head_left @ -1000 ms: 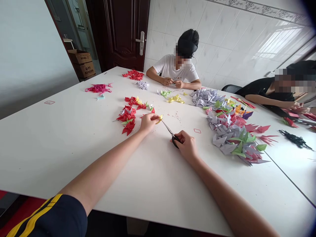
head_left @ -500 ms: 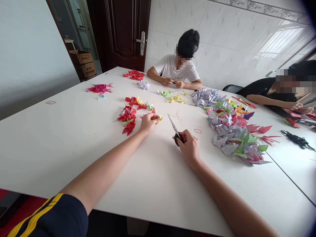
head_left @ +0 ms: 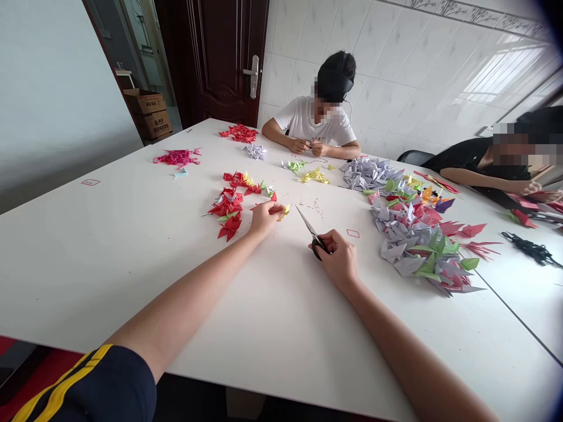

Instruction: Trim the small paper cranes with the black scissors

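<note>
My left hand [head_left: 267,218] pinches a small yellow folded paper crane [head_left: 286,209] a little above the white table [head_left: 132,258]. Black-handled scissors [head_left: 310,227] are in my right hand [head_left: 339,255], their blades nearly closed and the tip pointing towards the crane without touching it. Just behind and left of my left hand lies a curved row of mostly red paper cranes [head_left: 229,202], with a few yellow, green and white ones among them. Tiny red paper scraps [head_left: 317,205] are scattered beyond the scissors.
On the right, a big heap of grey, green and pink cranes [head_left: 407,234] spreads near a black cord bundle [head_left: 534,249]. Magenta strings [head_left: 178,157] lie at the far left. Opposite sits a co-worker in white [head_left: 316,123]; another in black [head_left: 479,158] works at the right.
The scissors' tip has shifted slightly left, closer to the yellow crane, and the blades look a bit more level with it. My left hand has hardly moved.
</note>
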A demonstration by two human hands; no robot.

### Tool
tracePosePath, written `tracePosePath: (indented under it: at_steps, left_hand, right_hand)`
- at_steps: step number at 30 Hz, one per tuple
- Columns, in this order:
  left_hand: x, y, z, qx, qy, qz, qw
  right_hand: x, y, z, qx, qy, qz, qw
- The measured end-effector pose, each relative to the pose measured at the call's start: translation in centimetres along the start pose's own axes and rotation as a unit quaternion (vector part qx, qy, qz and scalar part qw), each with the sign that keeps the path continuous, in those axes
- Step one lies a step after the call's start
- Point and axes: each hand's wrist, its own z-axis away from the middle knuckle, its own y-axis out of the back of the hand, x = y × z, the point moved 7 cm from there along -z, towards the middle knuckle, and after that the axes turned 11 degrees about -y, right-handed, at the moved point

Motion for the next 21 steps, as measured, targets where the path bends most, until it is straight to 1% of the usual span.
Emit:
tracePosePath:
  at_steps: [5, 14, 21]
  left_hand:
    - [0.45, -0.05, 0.11, -0.007, -0.007, -0.002, 1.0]
    - [0.33, -0.09, 0.07, -0.006, -0.013, -0.004, 1.0]
    - [0.39, -0.24, 0.06, -0.007, -0.013, 0.026, 1.0]
  right_hand:
    - [0.2, 0.01, -0.16, -0.005, -0.011, -0.022, 1.0]
    - [0.28, -0.19, -0.2, -0.02, -0.016, -0.026, 0.999]
    - [-0.24, -0.85, 0.09, -0.05, 0.02, -0.005, 0.999]
